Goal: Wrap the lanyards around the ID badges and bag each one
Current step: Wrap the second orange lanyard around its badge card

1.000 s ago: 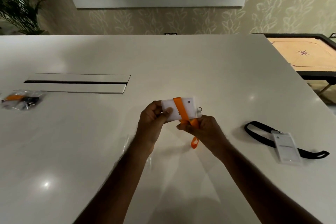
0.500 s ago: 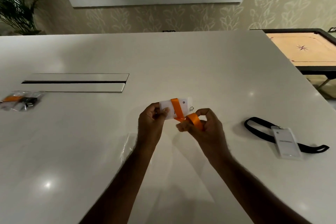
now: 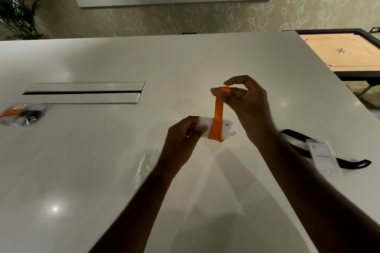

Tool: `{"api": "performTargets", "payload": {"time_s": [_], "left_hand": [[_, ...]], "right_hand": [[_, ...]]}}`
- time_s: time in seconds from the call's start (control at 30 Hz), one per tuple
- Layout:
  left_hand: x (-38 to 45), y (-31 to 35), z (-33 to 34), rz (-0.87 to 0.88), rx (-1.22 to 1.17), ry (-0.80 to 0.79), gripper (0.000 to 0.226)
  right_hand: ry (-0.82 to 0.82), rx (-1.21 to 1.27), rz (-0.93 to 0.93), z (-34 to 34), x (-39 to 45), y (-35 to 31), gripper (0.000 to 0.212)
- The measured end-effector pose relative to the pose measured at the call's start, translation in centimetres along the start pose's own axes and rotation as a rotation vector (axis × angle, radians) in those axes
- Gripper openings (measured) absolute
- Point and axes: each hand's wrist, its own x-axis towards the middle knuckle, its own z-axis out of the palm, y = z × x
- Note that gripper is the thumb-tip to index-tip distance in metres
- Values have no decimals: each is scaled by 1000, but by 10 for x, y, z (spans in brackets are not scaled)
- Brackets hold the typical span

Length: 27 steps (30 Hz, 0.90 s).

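Head cam: L hand [image 3: 185, 135] grips badge [image 3: 207, 130], R hand [image 3: 244, 100] pinches orange lanyard [image 3: 218, 115] up.

— What can't you make out around the white rectangular ID badge [image 3: 213, 129]?

— Its left end is hidden under the left hand [image 3: 185, 135]. Left of it, a clear plastic bag [image 3: 147, 160] disappears behind that forearm.

— And far left?

— Blurred clear packets [image 3: 19, 114], possibly bagged lanyards, are cut by the frame edge.
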Motion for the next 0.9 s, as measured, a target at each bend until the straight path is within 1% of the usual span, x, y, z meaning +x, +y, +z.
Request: {"api": "performTargets", "payload": {"time_s": [0.07, 0.17, 0.2, 0.3, 0.33, 0.4, 0.47, 0.53, 0.63, 0.7, 0.73, 0.77, 0.83, 0.9], "left_hand": [[-1, 5, -1, -17, -79, -23, 14], [0, 8, -6, -61, -273, -56, 21], [0, 9, -8, -72, -306, -64, 21], [2, 8, -12, -96, -429, -47, 21], [3, 9, -13, -107, -486, -39, 22], [5, 8, -13, -126, -575, -28, 28], [5, 7, -12, -146, -634, -23, 27], [5, 6, -9, -159, -669, -25, 25], [5, 10, -8, -154, -734, -34, 28], [7, 14, -10, -157, -750, -18, 30], [9, 16, -11, -157, -748, -11, 31], [9, 17, -12, -156, -754, -7, 32], [10, 21, -13, -166, -794, -7, 34], [9, 24, -14, -174, -841, -4, 34]], "right_hand": [[-19, -32, 50, -5, 11, 3, 28], [-127, -39, 161, -14, 21, 11, 38], [-181, -4, 201, -17, 23, 15, 38], [-350, 199, 323, -23, 23, 29, 22], [-395, 254, 359, -24, 20, 34, 23], [-447, 326, 406, -25, 13, 44, 33], [-430, 421, 436, -23, 4, 55, 33], [-355, 533, 492, -20, -1, 64, 25], [-263, 643, 616, -16, -6, 74, 24], [-246, 682, 664, -13, -11, 80, 14], [-248, 678, 677, -12, -14, 82, 9], [-262, 663, 684, -11, -17, 85, 8], [-314, 631, 673, -11, -22, 88, 13], [-375, 647, 651, -12, -25, 88, 13]]}}
